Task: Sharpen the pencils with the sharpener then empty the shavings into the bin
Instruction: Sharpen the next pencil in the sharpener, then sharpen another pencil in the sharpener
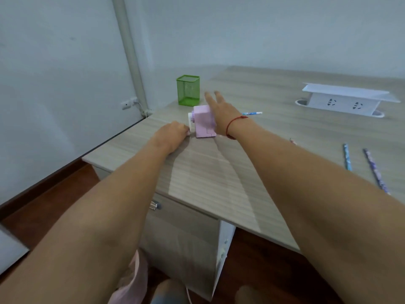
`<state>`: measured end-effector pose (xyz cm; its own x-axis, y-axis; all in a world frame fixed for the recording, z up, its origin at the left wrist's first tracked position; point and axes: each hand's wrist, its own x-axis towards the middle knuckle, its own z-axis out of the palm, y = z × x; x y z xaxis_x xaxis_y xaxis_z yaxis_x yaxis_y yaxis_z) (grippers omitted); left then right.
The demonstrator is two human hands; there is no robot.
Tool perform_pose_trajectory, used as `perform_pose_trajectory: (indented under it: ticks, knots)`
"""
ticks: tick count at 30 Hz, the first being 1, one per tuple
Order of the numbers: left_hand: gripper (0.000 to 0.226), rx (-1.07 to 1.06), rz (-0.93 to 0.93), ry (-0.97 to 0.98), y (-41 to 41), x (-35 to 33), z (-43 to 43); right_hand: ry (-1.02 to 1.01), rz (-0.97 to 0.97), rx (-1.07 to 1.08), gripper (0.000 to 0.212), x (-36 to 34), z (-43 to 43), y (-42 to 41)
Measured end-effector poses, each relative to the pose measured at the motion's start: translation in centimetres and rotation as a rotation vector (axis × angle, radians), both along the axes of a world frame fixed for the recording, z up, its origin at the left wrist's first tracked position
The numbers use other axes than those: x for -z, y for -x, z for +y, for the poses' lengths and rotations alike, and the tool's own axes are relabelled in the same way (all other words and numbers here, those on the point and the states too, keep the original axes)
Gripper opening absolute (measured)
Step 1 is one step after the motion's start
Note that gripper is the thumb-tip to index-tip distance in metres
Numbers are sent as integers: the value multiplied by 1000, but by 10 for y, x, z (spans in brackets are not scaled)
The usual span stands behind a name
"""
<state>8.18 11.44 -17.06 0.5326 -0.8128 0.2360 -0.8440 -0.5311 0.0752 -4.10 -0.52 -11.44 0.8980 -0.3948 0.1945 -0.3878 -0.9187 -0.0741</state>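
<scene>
A pink crank sharpener stands on the wooden desk near its far left corner. My left hand pinches the white crank handle on the sharpener's left side. My right hand reaches over the sharpener's right side with straight, spread fingers; whether it touches the body is hidden. A blue pencil lies just behind my right wrist. Two more pencils, one blue and one purple, lie at the right.
A green mesh pen holder stands behind the sharpener. A white power socket box is set in the desk at the far right. The desk's left edge runs close to the sharpener, with a drawer knob below the front edge.
</scene>
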Motion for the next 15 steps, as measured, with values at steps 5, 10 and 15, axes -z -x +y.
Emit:
perform_pose_trajectory:
  ticks: [5,10,15]
  knots:
    - [34,-16,-1,72,12,-8,4,206,9,149,34,2,-2,14]
    - [31,-20,67,452,36,-35,-8,241,31,135,31,-1,2,21]
    - [34,93,130,446,60,-24,-25,290,52,101,29,-3,10,33]
